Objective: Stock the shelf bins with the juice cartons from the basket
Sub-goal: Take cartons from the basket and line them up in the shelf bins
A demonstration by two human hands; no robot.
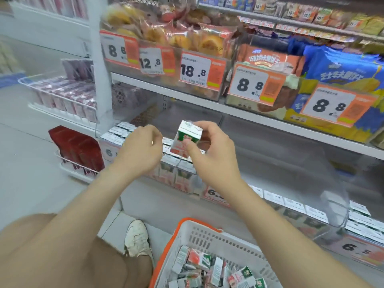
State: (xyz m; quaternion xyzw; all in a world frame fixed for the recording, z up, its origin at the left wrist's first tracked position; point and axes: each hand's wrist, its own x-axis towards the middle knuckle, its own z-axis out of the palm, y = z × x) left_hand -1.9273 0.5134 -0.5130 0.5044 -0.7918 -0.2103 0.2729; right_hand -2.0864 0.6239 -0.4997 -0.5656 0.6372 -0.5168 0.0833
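My right hand (209,150) grips a small white, green and red juice carton (188,135), held tilted above the clear shelf bin (176,175) on the lower shelf. Rows of the same cartons (124,132) stand upright in that bin. My left hand (140,150) hovers just left of the held carton with fingers curled; whether it holds anything is not visible. Low in the view, a white basket with an orange rim (209,235) holds several loose cartons (199,260) lying at all angles.
A second bin of cartons (361,223) sits to the right on the same shelf. The shelf above carries bread packs (187,38) and blue snack bags (340,67) behind large price tags. Wire racks (62,100) hang at the left. My shoe (138,238) rests beside the basket.
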